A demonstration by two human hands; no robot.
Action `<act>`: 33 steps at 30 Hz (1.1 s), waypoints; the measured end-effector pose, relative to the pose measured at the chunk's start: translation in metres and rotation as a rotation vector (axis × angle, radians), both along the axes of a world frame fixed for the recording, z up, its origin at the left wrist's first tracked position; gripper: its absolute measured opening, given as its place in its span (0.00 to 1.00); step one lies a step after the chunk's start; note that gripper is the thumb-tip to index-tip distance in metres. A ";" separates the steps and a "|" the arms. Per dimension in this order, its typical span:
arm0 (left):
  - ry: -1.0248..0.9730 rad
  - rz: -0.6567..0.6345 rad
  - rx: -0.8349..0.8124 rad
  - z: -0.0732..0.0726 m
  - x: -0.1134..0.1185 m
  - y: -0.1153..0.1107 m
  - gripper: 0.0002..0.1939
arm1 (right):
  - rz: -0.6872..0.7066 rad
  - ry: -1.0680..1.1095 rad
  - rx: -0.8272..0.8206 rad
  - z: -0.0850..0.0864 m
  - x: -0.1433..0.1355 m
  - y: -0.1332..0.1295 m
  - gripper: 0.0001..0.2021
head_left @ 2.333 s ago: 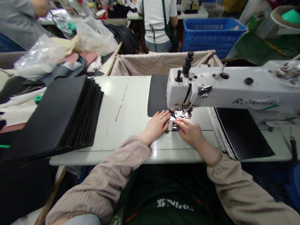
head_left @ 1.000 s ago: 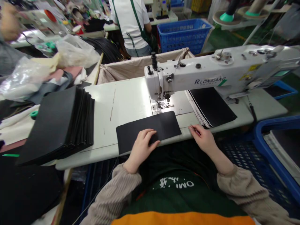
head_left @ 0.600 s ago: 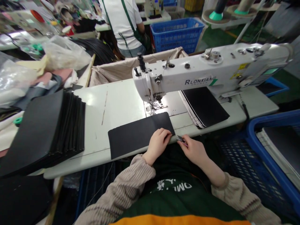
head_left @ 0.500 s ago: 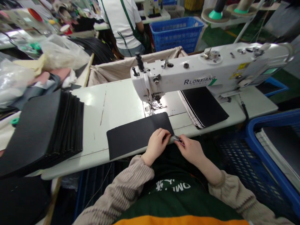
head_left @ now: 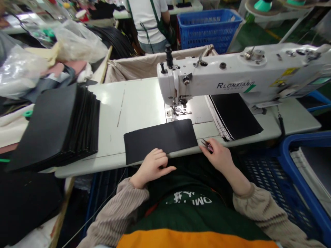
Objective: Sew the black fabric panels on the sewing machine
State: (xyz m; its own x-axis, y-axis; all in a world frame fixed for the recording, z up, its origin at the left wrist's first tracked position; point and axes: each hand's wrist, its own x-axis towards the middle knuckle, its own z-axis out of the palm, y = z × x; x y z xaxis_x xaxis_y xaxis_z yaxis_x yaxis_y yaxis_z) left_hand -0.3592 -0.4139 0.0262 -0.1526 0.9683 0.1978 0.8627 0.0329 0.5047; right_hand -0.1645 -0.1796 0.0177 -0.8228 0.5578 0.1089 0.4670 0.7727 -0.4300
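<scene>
A black rectangular panel point(head_left: 160, 137) lies flat at the front edge of the sewing table, just before the needle area of the sewing machine point(head_left: 204, 79). At the panel's near edge rests my left hand point(head_left: 152, 165), thumb stretched away from the fingers and nothing gripped. My right hand point(head_left: 218, 155) is closed around small thread snips point(head_left: 209, 146), whose pointed blades stick out toward the panel's right corner without touching it. Part of the snips is hidden by my fingers.
To the left stands a thick stack of black panels point(head_left: 49, 120). Another stack with white edges point(head_left: 235, 115) sits under the machine arm. A blue crate point(head_left: 287, 148) is at my right. Behind the table are a cloth-lined bin point(head_left: 134, 70) and a co-worker point(head_left: 150, 26).
My left hand has let go of the panel's right corner and moved left along its near edge. My right hand has drawn the snips right, off the corner. The view has shifted slightly.
</scene>
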 end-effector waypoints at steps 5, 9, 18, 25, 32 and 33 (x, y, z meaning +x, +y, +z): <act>0.127 0.376 -0.042 -0.003 -0.033 -0.077 0.22 | 0.251 0.038 0.001 0.005 -0.013 0.008 0.21; -0.007 0.424 -0.054 -0.010 -0.047 -0.107 0.18 | 0.398 -0.035 0.042 0.001 -0.026 0.006 0.25; -0.408 0.730 0.149 0.042 -0.054 -0.104 0.11 | 0.321 0.148 -0.254 0.011 -0.036 0.011 0.13; -0.637 0.904 0.207 0.080 -0.069 -0.093 0.18 | 0.199 0.245 -0.470 0.059 -0.050 0.018 0.16; -0.530 0.919 0.283 0.128 -0.090 -0.091 0.21 | 0.174 0.296 -0.463 0.066 -0.063 0.007 0.16; -0.393 0.958 0.314 0.142 -0.093 -0.100 0.22 | 0.163 0.314 -0.457 0.068 -0.062 0.007 0.17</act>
State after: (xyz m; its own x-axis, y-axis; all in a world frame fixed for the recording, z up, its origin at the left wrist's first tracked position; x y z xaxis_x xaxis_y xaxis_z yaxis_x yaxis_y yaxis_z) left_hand -0.4525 -0.5140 0.1684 -0.9260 0.3269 0.1888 0.3233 0.4285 0.8437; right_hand -0.2263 -0.1723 0.0862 -0.8691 0.4745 0.1395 0.1539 0.5275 -0.8355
